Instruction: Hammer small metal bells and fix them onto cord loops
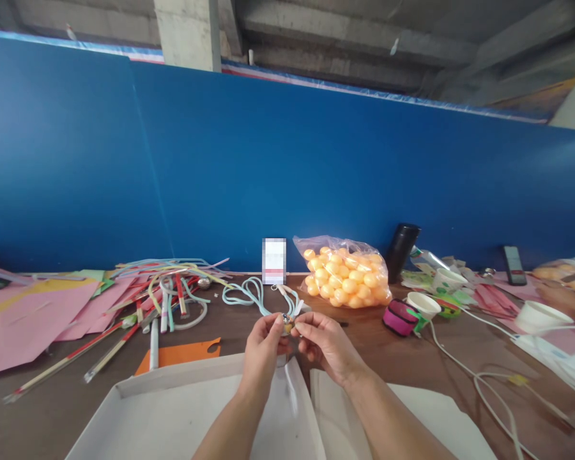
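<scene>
My left hand [262,348] and my right hand [329,345] meet at the middle of the table, above the back edge of an open white box [182,418]. Between their fingertips is a small shiny silver ball [286,321], partly covered by the fingers. The left thumb and fingers pinch it from one side, and the right fingertips close on its other side. Just beyond the hands lies a looped pale blue lanyard [249,295] with a white badge [274,262] leaning on the blue wall.
A clear bag of orange balls [347,278] stands behind my right hand. Pink paper [43,313], straws and wrapped sticks lie left, near orange card [186,352]. On the right are a black bottle [402,252], paper cups [422,305], white cables [479,374] and another person's hand [565,303].
</scene>
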### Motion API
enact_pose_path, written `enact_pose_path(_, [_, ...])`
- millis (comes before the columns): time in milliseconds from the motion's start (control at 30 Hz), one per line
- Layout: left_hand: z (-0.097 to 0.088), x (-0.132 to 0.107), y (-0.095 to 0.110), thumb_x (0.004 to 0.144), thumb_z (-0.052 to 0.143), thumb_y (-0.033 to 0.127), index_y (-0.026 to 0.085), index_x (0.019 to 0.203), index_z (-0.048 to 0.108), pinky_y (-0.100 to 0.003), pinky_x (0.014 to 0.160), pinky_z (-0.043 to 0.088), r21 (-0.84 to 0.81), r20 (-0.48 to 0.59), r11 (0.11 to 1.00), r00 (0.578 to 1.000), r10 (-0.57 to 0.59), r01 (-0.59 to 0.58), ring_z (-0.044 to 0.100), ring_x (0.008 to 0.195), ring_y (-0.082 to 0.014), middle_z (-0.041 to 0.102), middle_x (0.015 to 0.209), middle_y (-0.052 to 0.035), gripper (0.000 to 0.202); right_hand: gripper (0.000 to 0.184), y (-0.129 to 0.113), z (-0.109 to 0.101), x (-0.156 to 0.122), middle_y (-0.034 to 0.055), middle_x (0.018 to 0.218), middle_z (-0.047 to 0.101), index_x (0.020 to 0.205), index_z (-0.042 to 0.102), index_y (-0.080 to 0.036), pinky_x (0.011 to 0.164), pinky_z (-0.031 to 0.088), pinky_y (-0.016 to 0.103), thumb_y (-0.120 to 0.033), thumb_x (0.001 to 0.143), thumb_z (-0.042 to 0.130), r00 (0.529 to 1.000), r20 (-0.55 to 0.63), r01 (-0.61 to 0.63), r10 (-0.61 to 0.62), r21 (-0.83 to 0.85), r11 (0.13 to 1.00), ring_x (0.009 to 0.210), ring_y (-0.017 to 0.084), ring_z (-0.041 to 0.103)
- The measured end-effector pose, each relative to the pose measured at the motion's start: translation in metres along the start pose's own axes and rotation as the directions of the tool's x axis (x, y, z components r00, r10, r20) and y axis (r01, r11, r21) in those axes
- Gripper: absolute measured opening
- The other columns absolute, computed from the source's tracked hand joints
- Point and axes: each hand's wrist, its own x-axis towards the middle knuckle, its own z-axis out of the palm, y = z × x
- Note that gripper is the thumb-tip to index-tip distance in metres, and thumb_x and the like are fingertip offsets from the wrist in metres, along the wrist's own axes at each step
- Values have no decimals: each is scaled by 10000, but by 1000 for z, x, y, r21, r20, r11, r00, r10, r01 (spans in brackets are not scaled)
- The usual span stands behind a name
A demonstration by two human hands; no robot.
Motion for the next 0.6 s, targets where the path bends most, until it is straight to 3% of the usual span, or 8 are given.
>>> enact_pose_path(333, [0,-1,0,643,675,506,128,946,612,-237,542,477,10,19,1000,1000,7,-7,554,567,-109,638,703,-49,488,231,3,-2,1,15,782,663,861,602,-159,362,334,136,-331,735,691,999,28,-24,24,-9,1000,463,48,531])
enact_pose_path(600, [1,-3,0,666,660,496,143,941,620,-240,545,480,22,23,999,999,31,-32,564,606,-114,628,775,-47,450,215,7,-4,4,25,738,676,812,609,-142,318,262,118,-313,728,708,997,55,-61,58,43,997,406,25,480])
